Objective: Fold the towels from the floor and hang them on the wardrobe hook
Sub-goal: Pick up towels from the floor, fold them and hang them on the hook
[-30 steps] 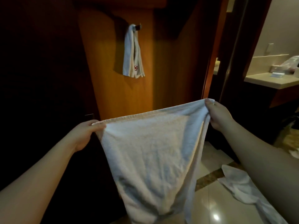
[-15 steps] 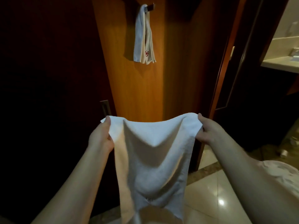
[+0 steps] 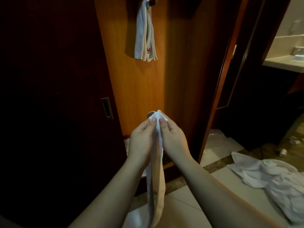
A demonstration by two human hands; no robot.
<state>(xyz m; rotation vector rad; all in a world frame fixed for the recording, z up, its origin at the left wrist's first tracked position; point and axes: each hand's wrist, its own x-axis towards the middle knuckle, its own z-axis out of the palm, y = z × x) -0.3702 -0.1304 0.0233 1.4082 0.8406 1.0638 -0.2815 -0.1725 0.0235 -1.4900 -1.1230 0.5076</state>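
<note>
The wooden wardrobe point(image 3: 139, 89) fills the view, a folded white towel point(image 3: 145, 32) hanging from its hook point(image 3: 152, 1). A crumpled towel pile point(image 3: 269, 176) lies on the tiled floor point(image 3: 185, 206) at right. Left hand point(image 3: 141, 137) and right hand point(image 3: 171, 137), grips touching, pinch together the top corners of a doubled towel point(image 3: 156, 176) that hangs down between them.

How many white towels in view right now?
3, maybe more. One hanging on the wardrobe hook: hung towel. One pinched between both hands: held towel. One crumpled on the floor at right: floor towel, possibly several bunched.
</note>
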